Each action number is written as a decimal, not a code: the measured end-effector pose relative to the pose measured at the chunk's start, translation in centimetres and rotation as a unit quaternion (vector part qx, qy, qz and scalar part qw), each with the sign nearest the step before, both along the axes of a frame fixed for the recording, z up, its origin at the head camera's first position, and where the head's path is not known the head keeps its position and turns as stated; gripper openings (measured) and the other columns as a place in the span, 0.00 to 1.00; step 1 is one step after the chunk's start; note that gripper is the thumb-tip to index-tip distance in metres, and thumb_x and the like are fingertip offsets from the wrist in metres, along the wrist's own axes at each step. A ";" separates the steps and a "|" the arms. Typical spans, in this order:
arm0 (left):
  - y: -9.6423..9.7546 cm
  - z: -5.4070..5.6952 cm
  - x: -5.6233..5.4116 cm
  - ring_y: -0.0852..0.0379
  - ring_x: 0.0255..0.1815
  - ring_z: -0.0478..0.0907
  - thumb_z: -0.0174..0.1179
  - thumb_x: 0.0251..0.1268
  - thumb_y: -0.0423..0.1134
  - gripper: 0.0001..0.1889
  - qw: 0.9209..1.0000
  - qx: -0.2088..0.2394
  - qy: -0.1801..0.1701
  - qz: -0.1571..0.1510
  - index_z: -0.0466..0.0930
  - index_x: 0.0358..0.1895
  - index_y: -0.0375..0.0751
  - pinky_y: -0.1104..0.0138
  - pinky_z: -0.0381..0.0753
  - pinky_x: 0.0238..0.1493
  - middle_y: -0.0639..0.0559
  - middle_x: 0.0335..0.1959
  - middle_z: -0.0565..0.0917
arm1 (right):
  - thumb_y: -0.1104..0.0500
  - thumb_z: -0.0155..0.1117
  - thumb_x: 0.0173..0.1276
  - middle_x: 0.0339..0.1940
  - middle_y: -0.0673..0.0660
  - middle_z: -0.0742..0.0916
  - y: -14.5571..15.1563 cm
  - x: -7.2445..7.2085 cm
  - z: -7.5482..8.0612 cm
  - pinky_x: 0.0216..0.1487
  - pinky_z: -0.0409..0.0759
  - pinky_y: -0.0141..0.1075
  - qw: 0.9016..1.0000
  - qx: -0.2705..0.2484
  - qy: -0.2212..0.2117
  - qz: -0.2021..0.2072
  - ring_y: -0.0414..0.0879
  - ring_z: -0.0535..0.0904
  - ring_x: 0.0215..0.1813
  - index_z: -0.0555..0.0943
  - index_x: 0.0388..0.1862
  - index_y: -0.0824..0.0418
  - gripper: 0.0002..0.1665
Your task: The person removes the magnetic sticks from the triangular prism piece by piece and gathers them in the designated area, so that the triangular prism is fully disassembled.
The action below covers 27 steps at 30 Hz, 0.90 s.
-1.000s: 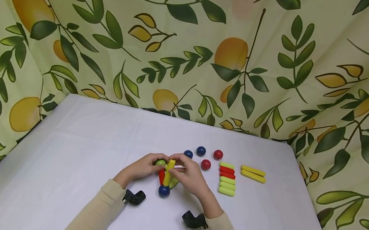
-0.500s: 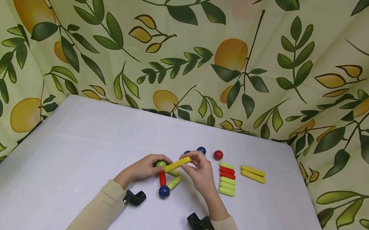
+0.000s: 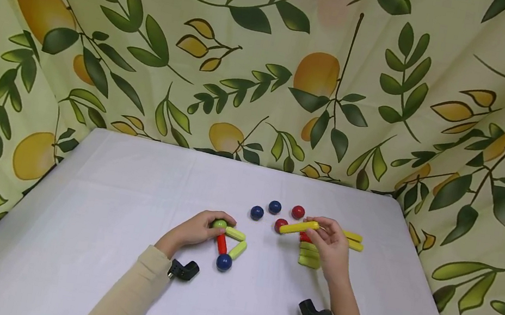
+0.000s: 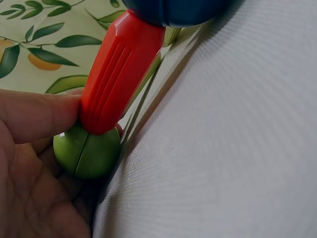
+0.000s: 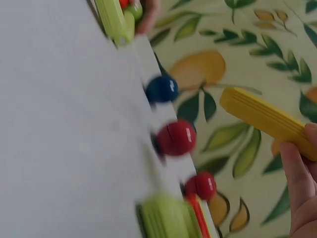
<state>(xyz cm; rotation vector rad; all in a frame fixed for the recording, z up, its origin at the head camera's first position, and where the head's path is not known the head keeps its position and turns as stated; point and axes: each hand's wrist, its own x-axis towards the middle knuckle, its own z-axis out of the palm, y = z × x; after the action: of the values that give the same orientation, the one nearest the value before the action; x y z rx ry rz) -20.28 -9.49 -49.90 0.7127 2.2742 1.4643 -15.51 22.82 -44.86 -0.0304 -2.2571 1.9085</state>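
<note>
My left hand grips a green ball between thumb and fingers. A red stick runs from this ball to a blue ball nearer me. Two light green sticks, one from the green ball and one from the blue ball, complete a small four-sided outline on the table. Off to the right, my right hand pinches a long yellow stick by one end. It is raised over the table and overlaps a red ball in the head view.
Two blue balls and another red ball lie farther back. A row of short light green sticks and red sticks is partly hidden behind my right hand. Two yellow sticks lie beyond it. A leaf-patterned curtain encloses the table.
My right hand has drawn the yellow stick away from the green ball and carried it right, toward the rows of sticks. My left hand stays at the green ball.
</note>
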 end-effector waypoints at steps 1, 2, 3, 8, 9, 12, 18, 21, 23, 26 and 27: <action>0.0 0.0 0.0 0.51 0.58 0.72 0.53 0.67 0.32 0.14 1.000 -0.001 0.000 0.001 0.79 0.54 0.45 0.52 0.65 0.66 0.50 0.55 0.80 | 0.60 0.67 0.62 0.51 0.58 0.83 0.8 0.1 -0.1 0.47 0.79 0.25 1.000 -0.002 0.003 -0.013 0.34 0.82 0.47 0.73 0.52 0.67 0.23; 0.0 0.0 0.0 0.52 0.57 0.72 0.53 0.67 0.32 0.14 1.000 -0.001 0.000 0.001 0.79 0.54 0.45 0.52 0.65 0.66 0.50 0.54 0.80 | 0.61 0.67 0.62 0.49 0.54 0.84 1.6 0.3 -0.2 0.48 0.79 0.25 1.000 -0.007 0.007 -0.025 0.34 0.82 0.48 0.73 0.52 0.68 0.22; 0.0 0.0 0.0 0.52 0.57 0.72 0.53 0.67 0.32 0.14 1.000 -0.002 0.000 0.001 0.79 0.54 0.44 0.52 0.65 0.66 0.50 0.54 0.80 | 0.62 0.67 0.61 0.47 0.52 0.84 2.4 0.4 -0.3 0.48 0.79 0.24 0.999 -0.013 0.013 -0.037 0.35 0.82 0.47 0.73 0.52 0.69 0.22; 0.0 0.0 0.1 0.52 0.57 0.72 0.53 0.68 0.32 0.14 1.000 -0.003 -0.003 0.002 0.79 0.54 0.45 0.52 0.65 0.66 0.50 0.54 0.80 | 0.68 0.66 0.60 0.42 0.47 0.85 5.7 1.1 -0.8 0.44 0.80 0.22 0.993 -0.048 0.016 -0.106 0.35 0.82 0.45 0.74 0.50 0.71 0.20; 0.0 0.0 0.1 0.51 0.57 0.72 0.53 0.68 0.32 0.14 1.000 -0.003 -0.004 0.002 0.79 0.54 0.45 0.52 0.65 0.66 0.50 0.54 0.80 | 0.69 0.66 0.60 0.41 0.47 0.85 6.2 1.3 -0.9 0.43 0.80 0.22 0.991 -0.059 0.009 -0.120 0.35 0.82 0.44 0.74 0.49 0.71 0.19; 0.0 0.0 0.1 0.51 0.58 0.72 0.53 0.68 0.32 0.14 1.000 -0.003 -0.001 0.002 0.79 0.54 0.45 0.52 0.65 0.67 0.51 0.54 0.80 | 0.70 0.66 0.59 0.40 0.45 0.85 7.3 1.6 -1.2 0.41 0.79 0.20 0.985 -0.073 -0.012 -0.157 0.33 0.82 0.43 0.75 0.49 0.70 0.18; -0.1 0.2 0.1 0.51 0.59 0.71 0.53 0.67 0.32 0.14 1.000 -0.003 0.001 0.004 0.79 0.54 0.45 0.51 0.64 0.67 0.51 0.54 0.80 | 0.69 0.66 0.60 0.41 0.46 0.85 8.3 1.3 -2.5 0.40 0.77 0.17 0.980 -0.056 -0.036 -0.185 0.30 0.80 0.40 0.72 0.51 0.72 0.20; -0.1 0.2 0.0 0.50 0.59 0.71 0.53 0.68 0.32 0.14 1.000 -0.003 -0.001 0.002 0.79 0.54 0.45 0.50 0.63 0.68 0.50 0.55 0.80 | 0.67 0.65 0.61 0.43 0.46 0.83 8.5 1.2 -3.2 0.41 0.76 0.16 0.977 -0.031 -0.058 -0.201 0.29 0.79 0.41 0.73 0.51 0.69 0.20; 0.0 0.1 0.0 0.50 0.60 0.71 0.53 0.68 0.33 0.14 1.000 -0.004 -0.001 0.002 0.79 0.54 0.46 0.50 0.63 0.68 0.51 0.55 0.80 | 0.66 0.65 0.62 0.43 0.45 0.82 8.7 1.1 -3.6 0.41 0.76 0.15 0.975 -0.013 -0.067 -0.212 0.28 0.79 0.41 0.74 0.51 0.67 0.19; 0.0 0.1 0.0 0.50 0.59 0.71 0.53 0.67 0.33 0.14 1.000 0.000 0.003 0.000 0.79 0.54 0.45 0.51 0.64 0.68 0.50 0.54 0.80 | 0.65 0.66 0.62 0.41 0.42 0.81 8.9 1.1 -4.1 0.40 0.76 0.15 0.972 0.015 -0.068 -0.225 0.26 0.78 0.40 0.74 0.51 0.66 0.19; 0.0 0.0 -0.1 0.51 0.59 0.71 0.53 0.67 0.32 0.14 1.000 0.001 0.005 -0.001 0.79 0.54 0.45 0.51 0.64 0.67 0.50 0.54 0.80 | 0.65 0.66 0.62 0.39 0.41 0.81 9.0 1.1 -4.2 0.40 0.76 0.15 0.971 0.024 -0.064 -0.228 0.25 0.78 0.39 0.75 0.51 0.67 0.18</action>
<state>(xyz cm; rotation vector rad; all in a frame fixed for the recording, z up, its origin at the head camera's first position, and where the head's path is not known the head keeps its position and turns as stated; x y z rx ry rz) -20.36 -9.53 -49.87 0.7247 2.2788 1.4661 -14.42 31.82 -49.07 -0.6260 -2.1314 1.6425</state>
